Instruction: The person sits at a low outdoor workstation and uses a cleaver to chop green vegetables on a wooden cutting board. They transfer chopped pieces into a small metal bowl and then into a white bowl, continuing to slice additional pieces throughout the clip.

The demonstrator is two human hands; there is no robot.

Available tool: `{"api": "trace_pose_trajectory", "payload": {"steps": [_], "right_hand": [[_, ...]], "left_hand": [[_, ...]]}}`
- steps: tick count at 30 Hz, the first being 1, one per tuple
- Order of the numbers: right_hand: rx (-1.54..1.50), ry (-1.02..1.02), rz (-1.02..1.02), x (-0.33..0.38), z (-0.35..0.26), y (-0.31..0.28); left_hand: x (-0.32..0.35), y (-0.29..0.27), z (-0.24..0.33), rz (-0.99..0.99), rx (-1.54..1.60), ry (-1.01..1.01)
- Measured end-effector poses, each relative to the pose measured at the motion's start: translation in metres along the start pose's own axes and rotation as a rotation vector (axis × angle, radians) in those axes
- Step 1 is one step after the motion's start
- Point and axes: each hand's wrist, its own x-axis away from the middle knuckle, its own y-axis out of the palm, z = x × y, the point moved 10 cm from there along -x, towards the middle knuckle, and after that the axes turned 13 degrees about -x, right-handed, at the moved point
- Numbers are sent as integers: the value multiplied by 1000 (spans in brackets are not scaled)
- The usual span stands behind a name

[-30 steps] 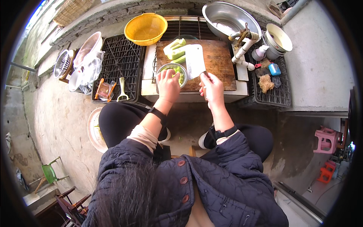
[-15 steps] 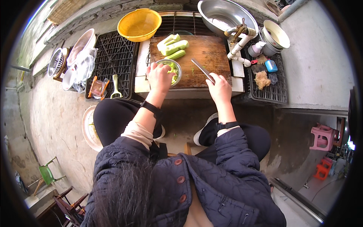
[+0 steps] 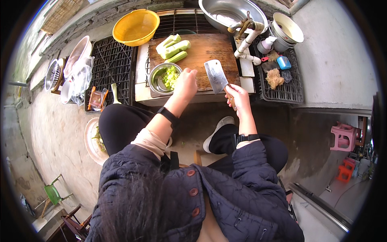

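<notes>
My right hand [image 3: 238, 97] grips the wooden handle of a cleaver [image 3: 216, 76], its broad blade face showing above the near right part of the wooden cutting board [image 3: 221, 46]. My left hand [image 3: 186, 84] is closed, fingers curled in, just right of a steel bowl [image 3: 152, 82]; whatever it may hold is hidden. Chopped light-green pieces [image 3: 170, 76] lie in the bowl's right part. Several thick, pale-green peeled vegetable lengths [image 3: 174, 49] rest on the board's far left, beyond the bowl.
A yellow basin [image 3: 137, 28] and a large metal basin [image 3: 231, 12] stand behind the board. White pipes with a tap [image 3: 246, 46] rise at its right. Black crates flank it; a peeler [image 3: 115, 92] lies on the left one. A plate with green scraps [image 3: 92, 139] sits by my left leg.
My left hand has moved right, off the bowl, and its fingers have curled in. The cleaver has turned from edge-on to show its blade face. The view has shifted slightly.
</notes>
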Motion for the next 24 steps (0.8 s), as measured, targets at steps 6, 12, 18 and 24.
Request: {"api": "trace_pose_trajectory", "payload": {"steps": [6, 12, 18, 24], "right_hand": [[-184, 98, 16, -9, 26, -16], [-233, 111, 47, -13, 35, -32], [-251, 168, -6, -10, 49, -15], [-284, 148, -80, -11, 56, 17]], "left_hand": [[-12, 40, 10, -3, -332, 37], [-18, 64, 5, -134, -635, -33], [-14, 52, -10, -113, -213, -33], [-31, 20, -36, 4, 23, -92]]}}
